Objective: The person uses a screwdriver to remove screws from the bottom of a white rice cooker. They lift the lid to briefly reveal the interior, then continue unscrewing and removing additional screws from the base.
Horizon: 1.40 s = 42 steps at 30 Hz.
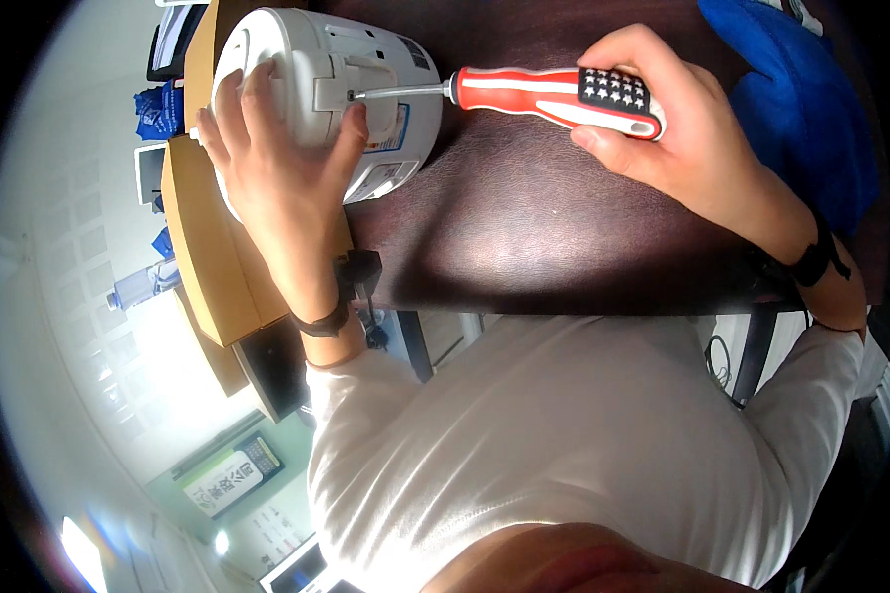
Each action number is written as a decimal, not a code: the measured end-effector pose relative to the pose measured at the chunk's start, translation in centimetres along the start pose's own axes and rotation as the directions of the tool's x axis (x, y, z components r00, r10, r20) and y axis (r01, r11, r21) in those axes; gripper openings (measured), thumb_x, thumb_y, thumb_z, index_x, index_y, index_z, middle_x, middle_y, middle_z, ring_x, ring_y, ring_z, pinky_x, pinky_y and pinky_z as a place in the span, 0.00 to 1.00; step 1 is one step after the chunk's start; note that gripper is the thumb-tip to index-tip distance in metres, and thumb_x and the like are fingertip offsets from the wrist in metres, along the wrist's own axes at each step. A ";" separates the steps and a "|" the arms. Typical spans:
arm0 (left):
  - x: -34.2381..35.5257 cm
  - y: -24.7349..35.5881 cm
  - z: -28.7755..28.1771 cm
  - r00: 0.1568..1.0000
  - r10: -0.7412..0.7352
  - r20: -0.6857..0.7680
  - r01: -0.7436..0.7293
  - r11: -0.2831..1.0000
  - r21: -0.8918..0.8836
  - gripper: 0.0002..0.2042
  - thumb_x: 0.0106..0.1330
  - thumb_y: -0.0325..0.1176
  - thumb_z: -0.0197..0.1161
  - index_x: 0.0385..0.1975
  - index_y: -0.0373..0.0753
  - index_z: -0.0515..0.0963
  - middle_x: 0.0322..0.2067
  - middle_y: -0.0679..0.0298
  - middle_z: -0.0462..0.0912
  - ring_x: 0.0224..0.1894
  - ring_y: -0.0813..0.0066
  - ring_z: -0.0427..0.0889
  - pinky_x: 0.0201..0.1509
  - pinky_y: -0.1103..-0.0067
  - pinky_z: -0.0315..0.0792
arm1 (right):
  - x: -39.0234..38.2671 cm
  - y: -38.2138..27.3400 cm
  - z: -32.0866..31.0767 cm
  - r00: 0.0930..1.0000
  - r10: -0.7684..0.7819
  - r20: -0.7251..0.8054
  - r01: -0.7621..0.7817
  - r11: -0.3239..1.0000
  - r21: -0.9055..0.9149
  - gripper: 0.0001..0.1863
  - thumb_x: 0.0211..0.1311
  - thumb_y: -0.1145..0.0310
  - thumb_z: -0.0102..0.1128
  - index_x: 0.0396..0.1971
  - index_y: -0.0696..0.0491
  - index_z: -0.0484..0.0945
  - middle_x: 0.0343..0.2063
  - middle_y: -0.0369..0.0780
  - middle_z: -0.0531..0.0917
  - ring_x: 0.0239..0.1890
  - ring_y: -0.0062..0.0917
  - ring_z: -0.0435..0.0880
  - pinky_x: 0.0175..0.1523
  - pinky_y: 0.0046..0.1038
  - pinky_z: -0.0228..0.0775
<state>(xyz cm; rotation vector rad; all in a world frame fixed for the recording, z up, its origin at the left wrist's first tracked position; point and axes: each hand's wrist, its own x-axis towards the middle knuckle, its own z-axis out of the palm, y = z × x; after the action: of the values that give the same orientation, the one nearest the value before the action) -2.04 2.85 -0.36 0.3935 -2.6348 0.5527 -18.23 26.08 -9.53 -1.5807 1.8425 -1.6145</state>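
A white rounded appliance that looks like a rice cooker (415,119) lies on its side at the far left of the dark brown table. My left hand (277,148) grips its lid end, fingers curved over the top and thumb by the hinge block. In my right hand (663,109) is a screwdriver (524,91) with a red and white handle and a black, star-patterned patch. Its metal shaft points left, and the tip meets a small recess at the hinge, beside my left thumb. Whether a screw sits in there is too small to tell.
Cardboard boxes (213,247) stand along the table's left side. A blue cloth or bag (791,109) lies at the right, beyond my right forearm. The table's near edge (564,301) runs just in front of my body. A dark cable (722,366) hangs below at the right.
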 end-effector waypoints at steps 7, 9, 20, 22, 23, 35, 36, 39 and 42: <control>0.2 0.3 0.4 0.998 0.058 -0.015 -0.057 0.998 0.026 0.33 0.45 0.46 0.69 0.50 0.37 0.68 0.47 0.53 0.68 0.52 0.48 0.64 0.49 0.57 0.67 | 0.1 0.1 0.2 1.000 -0.015 0.009 0.016 0.999 -0.032 0.22 0.49 0.67 0.70 0.41 0.56 0.68 0.34 0.42 0.79 0.36 0.25 0.82 0.39 0.21 0.75; 0.3 0.4 0.3 0.998 0.063 -0.019 -0.063 0.998 0.031 0.32 0.46 0.46 0.69 0.50 0.37 0.68 0.47 0.53 0.68 0.52 0.48 0.64 0.49 0.57 0.67 | 0.1 -0.1 0.1 0.998 -0.057 -0.010 0.056 0.989 -0.134 0.22 0.48 0.67 0.70 0.41 0.55 0.69 0.35 0.42 0.79 0.36 0.26 0.82 0.39 0.22 0.75; 0.1 0.3 0.5 0.998 0.062 -0.021 -0.061 0.996 0.064 0.33 0.44 0.44 0.70 0.51 0.37 0.67 0.48 0.53 0.68 0.53 0.47 0.63 0.49 0.57 0.69 | 2.9 -0.8 -1.0 0.952 -0.307 0.009 0.296 0.910 -0.292 0.13 0.56 0.62 0.59 0.35 0.57 0.77 0.27 0.40 0.76 0.24 0.27 0.73 0.30 0.24 0.66; 0.2 0.4 0.5 0.999 0.048 -0.020 -0.047 0.997 0.053 0.33 0.43 0.44 0.70 0.50 0.37 0.67 0.48 0.53 0.68 0.53 0.47 0.64 0.48 0.58 0.69 | 2.9 -1.7 -1.7 0.997 0.012 0.079 -0.005 0.996 -0.084 0.13 0.58 0.62 0.59 0.34 0.56 0.74 0.25 0.39 0.77 0.21 0.21 0.74 0.26 0.19 0.65; 0.1 0.4 0.4 0.999 0.031 -0.011 -0.031 0.999 0.045 0.33 0.45 0.45 0.70 0.50 0.37 0.67 0.49 0.52 0.68 0.54 0.46 0.64 0.50 0.57 0.69 | 2.9 -2.0 -2.0 0.977 0.160 0.139 -0.164 0.986 0.017 0.13 0.59 0.61 0.59 0.34 0.56 0.73 0.25 0.39 0.77 0.20 0.18 0.74 0.23 0.16 0.64; -0.1 0.2 0.8 0.997 0.037 -0.074 -0.036 0.999 0.010 0.32 0.41 0.44 0.70 0.49 0.38 0.69 0.47 0.54 0.69 0.50 0.49 0.65 0.46 0.58 0.69 | 1.2 -2.7 -2.0 0.755 0.502 0.421 -0.649 0.662 0.375 0.15 0.59 0.62 0.58 0.39 0.57 0.70 0.21 0.35 0.75 0.12 0.09 0.67 0.15 0.11 0.56; -0.1 0.3 0.7 0.997 0.033 -0.075 -0.031 0.999 0.026 0.32 0.41 0.44 0.70 0.48 0.37 0.69 0.47 0.54 0.69 0.50 0.49 0.65 0.46 0.58 0.69 | 1.2 -3.2 -1.9 0.804 0.492 0.333 -0.588 0.738 0.330 0.18 0.57 0.68 0.59 0.46 0.57 0.67 0.24 0.35 0.75 0.14 0.09 0.67 0.19 0.12 0.60; 0.0 0.7 0.5 0.999 0.015 -0.047 -0.013 0.999 0.044 0.31 0.45 0.45 0.70 0.49 0.38 0.68 0.49 0.53 0.69 0.54 0.48 0.65 0.49 0.58 0.70 | 0.6 -2.3 -0.7 0.942 0.329 0.068 -0.335 0.907 0.255 0.14 0.60 0.61 0.56 0.38 0.56 0.70 0.21 0.34 0.75 0.12 0.09 0.67 0.18 0.12 0.60; -0.1 0.7 0.4 0.999 -0.002 -0.032 0.004 0.999 0.041 0.31 0.47 0.46 0.69 0.49 0.38 0.68 0.51 0.53 0.69 0.56 0.47 0.65 0.50 0.58 0.71 | 1.1 -2.2 -1.8 0.844 0.496 0.202 -0.535 0.762 0.365 0.19 0.63 0.52 0.50 0.26 0.54 0.71 0.13 0.31 0.72 0.09 0.09 0.65 0.16 0.12 0.58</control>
<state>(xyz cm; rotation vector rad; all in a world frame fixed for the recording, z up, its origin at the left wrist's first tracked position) -2.37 3.32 -0.95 0.3977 -2.5951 0.6076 -18.80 26.63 -6.50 -0.8470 1.5615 -1.4943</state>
